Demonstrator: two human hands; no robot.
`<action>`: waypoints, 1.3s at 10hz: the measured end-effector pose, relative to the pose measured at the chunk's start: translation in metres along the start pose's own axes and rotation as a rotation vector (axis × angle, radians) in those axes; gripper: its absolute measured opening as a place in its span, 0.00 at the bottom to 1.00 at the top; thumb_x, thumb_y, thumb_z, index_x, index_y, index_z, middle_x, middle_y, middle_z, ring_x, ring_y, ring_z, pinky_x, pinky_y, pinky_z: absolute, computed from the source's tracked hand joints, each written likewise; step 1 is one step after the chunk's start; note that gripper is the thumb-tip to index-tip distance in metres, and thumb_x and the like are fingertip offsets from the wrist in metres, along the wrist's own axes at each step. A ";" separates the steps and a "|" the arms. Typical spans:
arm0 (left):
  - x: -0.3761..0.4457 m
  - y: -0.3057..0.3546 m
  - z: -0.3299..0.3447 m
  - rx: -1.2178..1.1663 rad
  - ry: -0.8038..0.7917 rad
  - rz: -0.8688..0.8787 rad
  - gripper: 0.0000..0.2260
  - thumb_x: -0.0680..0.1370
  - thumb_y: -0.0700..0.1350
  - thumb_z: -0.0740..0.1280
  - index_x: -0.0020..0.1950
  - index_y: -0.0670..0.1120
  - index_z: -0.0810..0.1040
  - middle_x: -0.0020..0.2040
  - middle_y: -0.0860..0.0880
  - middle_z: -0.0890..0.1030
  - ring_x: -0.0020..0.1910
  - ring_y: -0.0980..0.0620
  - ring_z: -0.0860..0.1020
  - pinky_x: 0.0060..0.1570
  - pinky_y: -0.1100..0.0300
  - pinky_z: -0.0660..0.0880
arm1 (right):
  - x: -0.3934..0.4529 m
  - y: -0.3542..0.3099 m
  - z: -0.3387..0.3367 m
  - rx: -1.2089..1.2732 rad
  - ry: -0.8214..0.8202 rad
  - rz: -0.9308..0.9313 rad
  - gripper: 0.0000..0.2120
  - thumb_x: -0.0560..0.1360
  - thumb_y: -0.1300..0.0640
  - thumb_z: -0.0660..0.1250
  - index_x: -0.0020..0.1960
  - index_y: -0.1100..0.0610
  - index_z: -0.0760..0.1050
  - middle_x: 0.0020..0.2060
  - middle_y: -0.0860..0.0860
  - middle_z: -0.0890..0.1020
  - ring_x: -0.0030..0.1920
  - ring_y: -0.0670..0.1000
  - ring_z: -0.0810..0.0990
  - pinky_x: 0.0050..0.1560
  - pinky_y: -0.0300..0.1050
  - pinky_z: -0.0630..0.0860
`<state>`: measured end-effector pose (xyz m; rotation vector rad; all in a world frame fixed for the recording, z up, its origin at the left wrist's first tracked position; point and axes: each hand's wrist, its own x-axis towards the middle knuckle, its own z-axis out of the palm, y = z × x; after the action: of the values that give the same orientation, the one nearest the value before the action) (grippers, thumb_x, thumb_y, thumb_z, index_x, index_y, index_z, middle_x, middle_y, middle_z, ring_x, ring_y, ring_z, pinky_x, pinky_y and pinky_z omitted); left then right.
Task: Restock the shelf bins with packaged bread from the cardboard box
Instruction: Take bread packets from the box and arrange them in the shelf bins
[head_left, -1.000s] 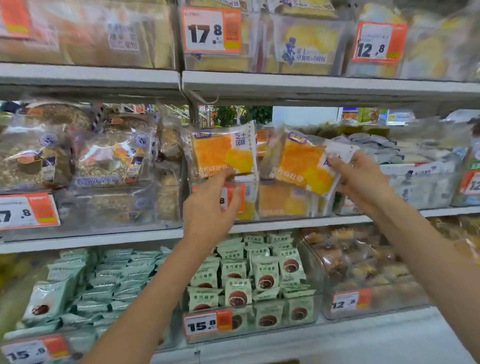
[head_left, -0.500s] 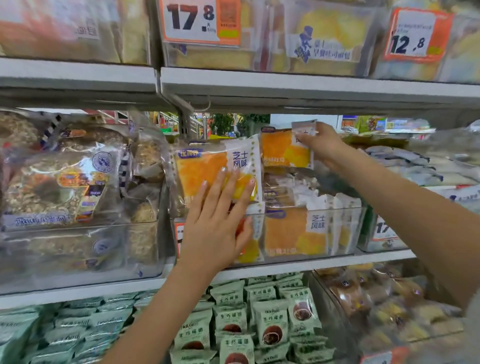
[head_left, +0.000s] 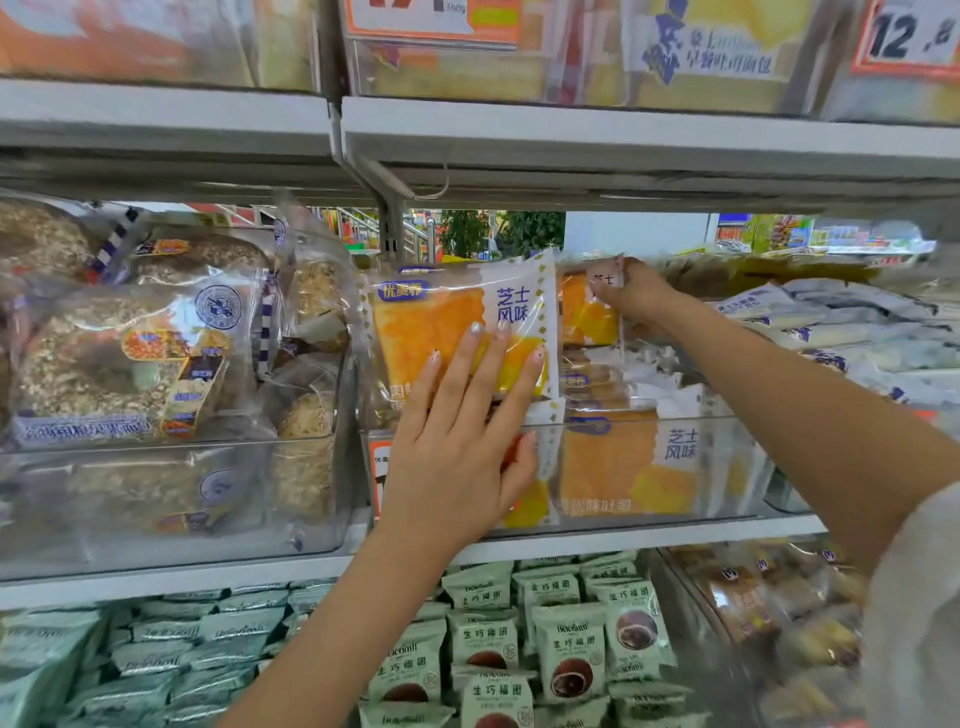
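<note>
two bare forearms reach in from below. the left hand has pale polished nails with small speckled decorations; no rings or watch-like markings show. the right hand has its arm ending in a loose white sleeve at the frame's right edge

Hands: 2. Shelf levels: 3. Price tags: 2 up top. Orange bread packs: 3 plain. Green snack packs: too many to count.

Open gap above the bread packs under the upper shelf (bracket at left); clear bin front wall blocks low access.
</note>
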<state>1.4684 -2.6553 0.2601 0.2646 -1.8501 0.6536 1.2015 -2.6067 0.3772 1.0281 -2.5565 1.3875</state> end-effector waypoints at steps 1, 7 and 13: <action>0.000 -0.001 0.001 0.001 0.002 0.001 0.22 0.80 0.52 0.54 0.74 0.48 0.66 0.74 0.44 0.65 0.74 0.44 0.61 0.72 0.46 0.60 | 0.004 0.001 0.002 -0.018 -0.010 0.008 0.26 0.80 0.50 0.60 0.73 0.59 0.59 0.70 0.59 0.68 0.67 0.61 0.70 0.62 0.53 0.72; 0.001 0.000 0.001 0.006 -0.016 -0.004 0.22 0.81 0.52 0.53 0.74 0.48 0.67 0.74 0.44 0.65 0.74 0.44 0.61 0.72 0.46 0.59 | 0.004 0.003 -0.004 -0.087 -0.083 0.034 0.26 0.81 0.46 0.55 0.73 0.59 0.60 0.64 0.60 0.71 0.54 0.58 0.76 0.35 0.46 0.77; 0.001 0.000 0.000 0.005 0.007 -0.006 0.22 0.81 0.52 0.53 0.73 0.48 0.68 0.73 0.43 0.66 0.74 0.44 0.62 0.72 0.46 0.60 | 0.005 0.008 -0.009 0.036 -0.010 0.133 0.28 0.81 0.51 0.59 0.76 0.56 0.53 0.69 0.59 0.68 0.61 0.63 0.74 0.37 0.51 0.77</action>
<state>1.4681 -2.6547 0.2613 0.2705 -1.8402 0.6543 1.1911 -2.5992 0.3784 0.8863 -2.6605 1.4677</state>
